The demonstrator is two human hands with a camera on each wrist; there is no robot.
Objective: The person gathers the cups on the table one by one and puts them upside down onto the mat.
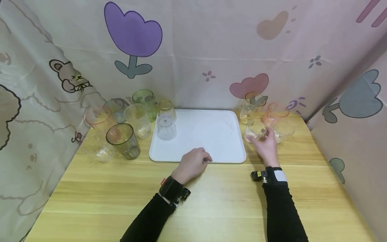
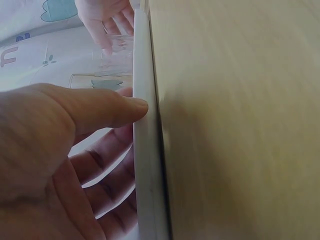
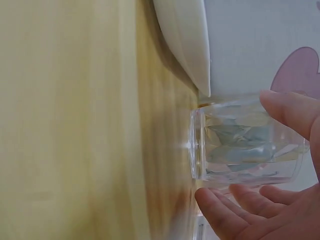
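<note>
My right hand (image 1: 267, 148) is around a short clear faceted glass (image 3: 245, 145) that stands on the table beside the tray's right end. The thumb tip is right at one side of the glass; the other fingers (image 3: 250, 202) are spread along its opposite side, with a narrow gap at the index finger. At the front edge of the white tray (image 1: 208, 134) lies my left hand (image 1: 193, 164), fingers loosely curved and holding nothing. In the left wrist view, its thumb (image 2: 112, 107) is at the tray's rim. A clear glass (image 1: 166, 126) and a yellow-tinted glass (image 1: 166, 107) occupy the tray's left part.
Left of the tray stand several taller glasses, among them a dark grey one (image 1: 124, 141), a green one (image 1: 145, 101) and a pink-rimmed one (image 1: 98, 117). More small glasses, one pink (image 1: 275, 112), cluster behind my right hand. A patterned curtain (image 1: 193, 50) hangs behind the table.
</note>
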